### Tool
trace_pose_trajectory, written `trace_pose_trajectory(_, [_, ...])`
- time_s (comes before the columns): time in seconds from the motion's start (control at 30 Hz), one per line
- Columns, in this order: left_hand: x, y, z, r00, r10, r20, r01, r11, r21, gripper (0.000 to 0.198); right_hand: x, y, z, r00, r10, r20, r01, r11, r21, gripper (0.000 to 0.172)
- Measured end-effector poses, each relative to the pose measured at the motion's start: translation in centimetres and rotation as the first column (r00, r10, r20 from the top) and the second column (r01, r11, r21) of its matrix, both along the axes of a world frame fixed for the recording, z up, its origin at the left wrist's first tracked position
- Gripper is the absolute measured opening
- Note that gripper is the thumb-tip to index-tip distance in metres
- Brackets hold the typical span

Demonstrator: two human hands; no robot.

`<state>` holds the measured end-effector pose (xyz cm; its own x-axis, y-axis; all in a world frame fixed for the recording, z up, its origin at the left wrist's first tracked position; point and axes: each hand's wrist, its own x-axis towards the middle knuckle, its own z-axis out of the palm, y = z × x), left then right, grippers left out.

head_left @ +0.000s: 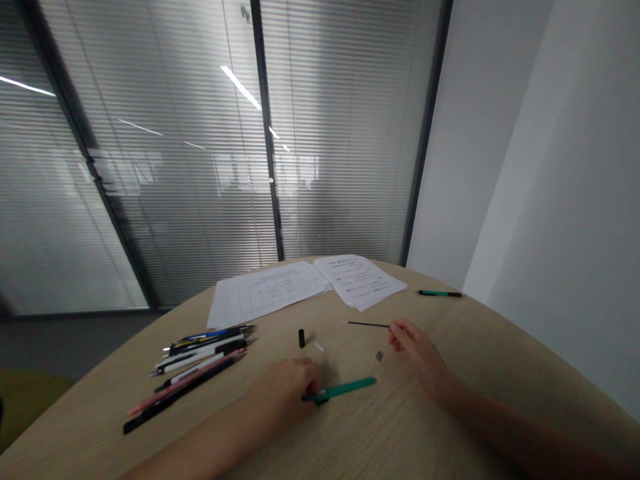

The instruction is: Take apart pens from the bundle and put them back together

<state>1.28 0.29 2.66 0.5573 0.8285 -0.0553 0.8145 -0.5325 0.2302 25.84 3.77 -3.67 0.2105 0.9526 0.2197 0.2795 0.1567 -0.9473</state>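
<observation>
Grips green pen barrel (347, 388) in left hand (295, 379), aimed along its long axis rightward and slightly away. Pinches dark refill (369, 325) in right hand (413, 343), pointing left.

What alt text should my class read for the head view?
A person's right hand pinches a thin dark rod over a wood-grain table, while the left hand touches a green pen barrel. Assorted pens lie left; printed sheets and a green-and-black pen lie farther back.
</observation>
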Motion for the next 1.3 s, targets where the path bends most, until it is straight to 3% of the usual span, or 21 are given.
trace_pose_trajectory(0.23, [-0.2,0.1,-0.3,0.998,-0.06,-0.009,0.061,0.996,0.071,0.012,0.1,0.0,-0.2,0.999,0.012,0.051,-0.012,1.0,-0.002,0.023])
trace_pose_trajectory(0.53, [-0.3,0.9,-0.2,0.998,0.004,0.061,-0.019,0.966,0.258,0.026,0.0,-0.5,-0.2,0.975,0.086,0.204,-0.104,0.992,0.076,0.02])
trace_pose_trajectory(0.7, [-0.1,1.0,-0.8,0.991,-0.084,0.103,0.058,0.97,0.238,0.02,-0.4,-1.6,0.4,0.93,0.196,0.309,-0.258,0.951,0.173,0.018])
trace_pose_trajectory(0.87, [0.0,1.1,-1.6,0.973,-0.172,0.155,0.134,0.964,0.23,0.022,-0.8,-2.3,1.1,0.878,0.162,0.45,-0.315,0.905,0.287,0.017])
trace_pose_trajectory(1.0, [0.0,1.1,-1.7,0.979,-0.162,0.125,0.128,0.96,0.249,0.021,-0.8,-2.3,0.8,0.872,0.136,0.471,-0.305,0.903,0.303,0.012])
trace_pose_trajectory(1.2, [-0.1,0.9,-1.5,0.979,-0.178,0.097,0.139,0.937,0.321,0.021,-0.9,-2.5,0.9,0.79,0.204,0.578,-0.442,0.843,0.308,0.01])
trace_pose_trajectory(1.3, [-0.1,0.9,-1.4,0.979,-0.194,0.058,0.159,0.915,0.371,0.024,-1.0,-2.7,1.2,0.76,0.218,0.612,-0.465,0.841,0.278,0.009])
